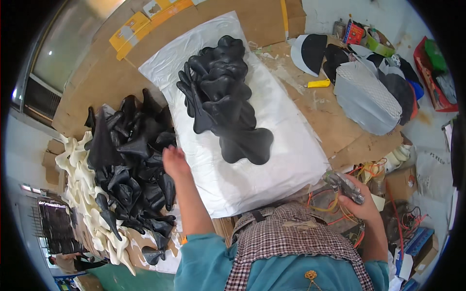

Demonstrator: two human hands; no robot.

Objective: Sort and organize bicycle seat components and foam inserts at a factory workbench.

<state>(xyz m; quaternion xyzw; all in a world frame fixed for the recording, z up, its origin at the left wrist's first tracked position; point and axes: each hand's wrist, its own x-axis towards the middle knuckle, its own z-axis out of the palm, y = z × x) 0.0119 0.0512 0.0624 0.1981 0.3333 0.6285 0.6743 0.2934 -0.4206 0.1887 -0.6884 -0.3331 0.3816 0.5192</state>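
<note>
Currently right hand (360,201) clamps grey tool (341,185), near right, while left hand (175,165), grip can't tell, is beside black pieces (103,148), left.

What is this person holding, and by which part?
The right hand grips a dark grey tool near its right end, leaving the end toward the white bag free. The left hand's hold cannot be told.

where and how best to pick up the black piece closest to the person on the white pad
Probably by the flared edge of the black piece, from the person's side: that wide end faces them, uncovered, while its far end meets the other black pieces.
</note>
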